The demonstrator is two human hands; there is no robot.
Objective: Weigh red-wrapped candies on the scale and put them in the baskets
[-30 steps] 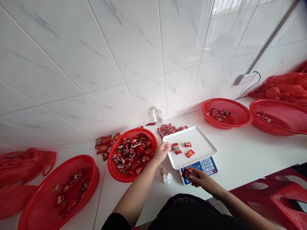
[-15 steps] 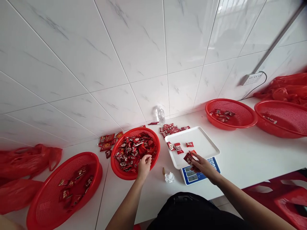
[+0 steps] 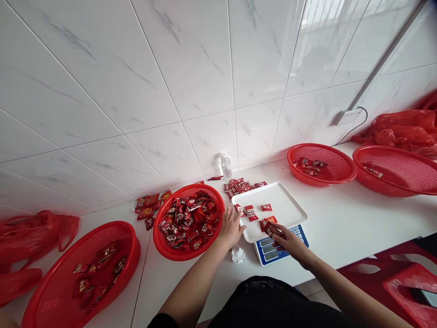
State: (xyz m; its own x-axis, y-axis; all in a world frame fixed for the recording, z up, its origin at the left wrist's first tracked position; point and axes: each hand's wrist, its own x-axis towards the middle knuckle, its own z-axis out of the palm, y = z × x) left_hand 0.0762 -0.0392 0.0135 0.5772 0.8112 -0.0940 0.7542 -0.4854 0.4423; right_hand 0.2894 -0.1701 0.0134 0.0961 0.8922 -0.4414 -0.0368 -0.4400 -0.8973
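Observation:
My left hand point(image 3: 231, 228) is open, fingers spread, between the full red basket point(image 3: 157, 243) and the left rim of the white tray point(image 3: 293, 200). Its fingertips are close to a red and white packet point(image 3: 240, 209) on that rim; I cannot tell if they touch. Over the tray's front edge my right hand point(image 3: 289, 242) is closed on a dark red snack packet point(image 3: 270, 229). Several small packets lie in the tray, among them a red and white packet point(image 3: 251, 212) and a small red packet point(image 3: 266, 207). The tray rests on a blue and white scale point(image 3: 264, 250).
Loose packets point(image 3: 239, 186) and a clear bottle point(image 3: 226, 167) stand near the wall. Crumpled tissue point(image 3: 238, 256) lies left of the scale. Other red baskets point(image 3: 131, 264) point(image 3: 327, 182) hold a few packets. Red plastic bags point(image 3: 403, 130) are at the far right.
My left hand has moved right, out of the full basket to the tray's left edge, and its fingers have spread. My right hand stays over the tray's front, still holding a packet.

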